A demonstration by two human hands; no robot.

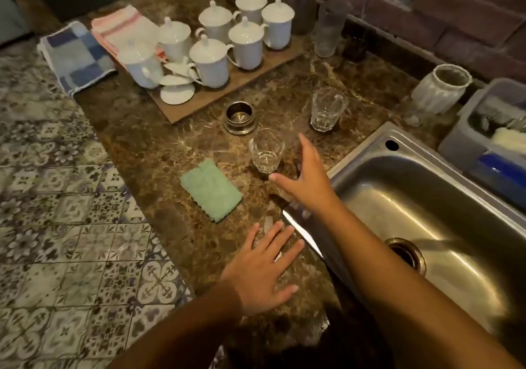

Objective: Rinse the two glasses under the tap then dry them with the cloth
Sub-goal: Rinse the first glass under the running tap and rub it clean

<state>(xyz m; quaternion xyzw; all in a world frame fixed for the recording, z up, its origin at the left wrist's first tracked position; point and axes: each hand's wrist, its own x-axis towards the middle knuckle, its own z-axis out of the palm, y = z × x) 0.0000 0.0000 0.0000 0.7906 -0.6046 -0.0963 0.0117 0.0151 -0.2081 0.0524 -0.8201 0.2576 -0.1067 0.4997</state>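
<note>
head view looking down on a brown marbled stone countertop (170,146). the right hand (307,177), fingers spread straight and holding nothing, hovers just beside a short clear faceted glass (266,152) at frame centre. the left hand (264,271) lies flat and released on the stone at lower centre. a taller clear faceted glass (327,109) stands upper right of centre, apart from the first, and a folded green cloth (212,190) lies just left of centre. the likely risk is that the splayed reach clips the short glass and tips it on hard stone, or knocks it toward the steel sink (370,146) at right. a long dark object with a bright edge (296,223) lies under the right wrist; whether it is a blade is unclear, and the forearm could catch it. no tap is in frame, and whether the glasses hold water is hard to tell.
</note>
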